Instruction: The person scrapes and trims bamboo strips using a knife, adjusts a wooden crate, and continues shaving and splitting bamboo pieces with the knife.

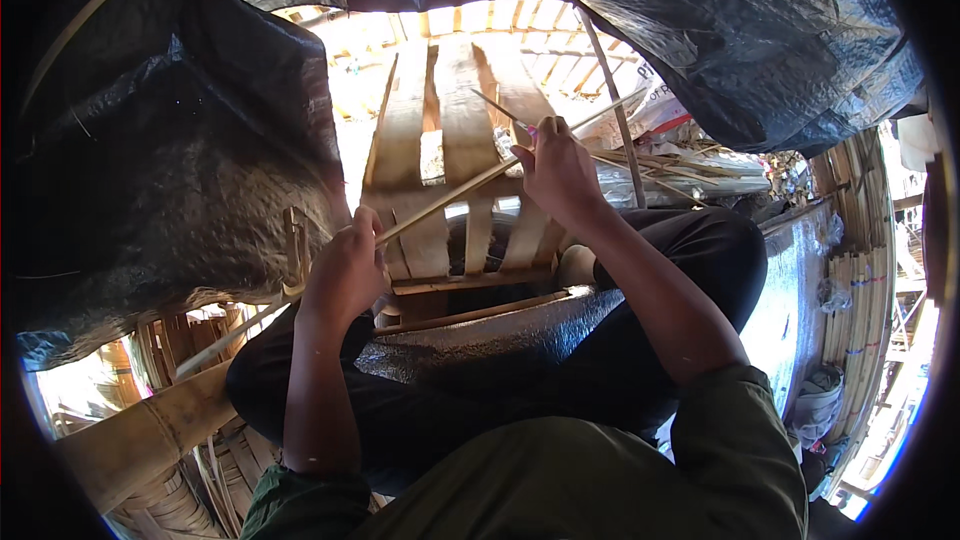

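Note:
A long, pale bamboo strip (450, 198) runs slantwise in front of me, from low on the left to high on the right. My left hand (345, 268) is closed round it, and its tail end hangs out past my wrist. Farther up the strip, my right hand (562, 168) is closed with the strip passing at its fingers. A thin, pointed, blade-like tool (496, 105) also sticks out of that hand toward the upper left, crossing the strip's direction. A small pink spot shows at its base. The grip end is hidden in my fingers.
Ahead stands a slatted wooden panel (405, 140). Dark plastic sheeting (180, 170) hangs at left and overhead. Split strips (675, 168) lie behind my right hand. My crossed legs (690, 240) are below, a thick bamboo pole (150, 430) at lower left, and bundled strips (858, 310) at right.

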{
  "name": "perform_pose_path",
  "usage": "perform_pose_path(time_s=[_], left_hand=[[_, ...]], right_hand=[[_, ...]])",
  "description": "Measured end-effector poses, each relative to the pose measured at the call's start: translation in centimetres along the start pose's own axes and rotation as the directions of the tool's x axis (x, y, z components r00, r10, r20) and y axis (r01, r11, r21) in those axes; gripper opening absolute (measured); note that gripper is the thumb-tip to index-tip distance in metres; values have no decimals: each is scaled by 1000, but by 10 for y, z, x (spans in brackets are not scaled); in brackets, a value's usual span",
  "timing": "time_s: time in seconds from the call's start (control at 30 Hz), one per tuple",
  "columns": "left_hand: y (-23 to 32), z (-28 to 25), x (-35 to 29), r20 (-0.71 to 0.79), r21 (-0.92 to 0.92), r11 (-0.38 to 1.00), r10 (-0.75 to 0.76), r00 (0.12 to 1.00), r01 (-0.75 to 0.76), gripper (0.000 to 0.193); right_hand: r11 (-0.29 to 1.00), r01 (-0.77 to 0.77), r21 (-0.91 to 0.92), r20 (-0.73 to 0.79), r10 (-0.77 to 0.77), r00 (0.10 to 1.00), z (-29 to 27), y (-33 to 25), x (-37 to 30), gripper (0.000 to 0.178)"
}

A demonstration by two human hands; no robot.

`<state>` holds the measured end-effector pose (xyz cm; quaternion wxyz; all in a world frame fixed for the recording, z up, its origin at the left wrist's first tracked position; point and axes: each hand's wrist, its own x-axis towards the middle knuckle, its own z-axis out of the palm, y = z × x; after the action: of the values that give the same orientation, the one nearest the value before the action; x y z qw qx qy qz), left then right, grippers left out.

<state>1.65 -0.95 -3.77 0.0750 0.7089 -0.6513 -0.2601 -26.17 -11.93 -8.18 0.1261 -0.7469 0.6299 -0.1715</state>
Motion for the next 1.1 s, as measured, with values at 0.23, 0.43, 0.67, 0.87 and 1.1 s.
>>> perform_pose_path(time_s=[0.23, 0.43, 0.67, 0.87, 1.1], left_hand=[[-2, 12, 21, 37, 92, 995, -32, 999, 29, 20], [3, 9, 19, 4, 64, 998, 1, 1000, -1, 18], [19, -3, 7, 6, -24, 990, 140, 990, -140, 20], [24, -7, 7, 221, -59, 991, 127, 967, -116, 24], [28, 0, -8, 575, -54, 990, 136, 807, -128, 35]], right_hand=[[998, 69, 0, 176, -68, 982, 5, 22, 20, 37], [994, 39, -106, 303, -5, 953, 2, 16, 23, 45], [954, 291, 67, 378, -294, 878, -16, 17, 24, 56], [986, 139, 96, 466, -168, 869, -39, 15, 29, 57], [997, 65, 33, 814, -65, 578, -63, 14, 27, 71]])
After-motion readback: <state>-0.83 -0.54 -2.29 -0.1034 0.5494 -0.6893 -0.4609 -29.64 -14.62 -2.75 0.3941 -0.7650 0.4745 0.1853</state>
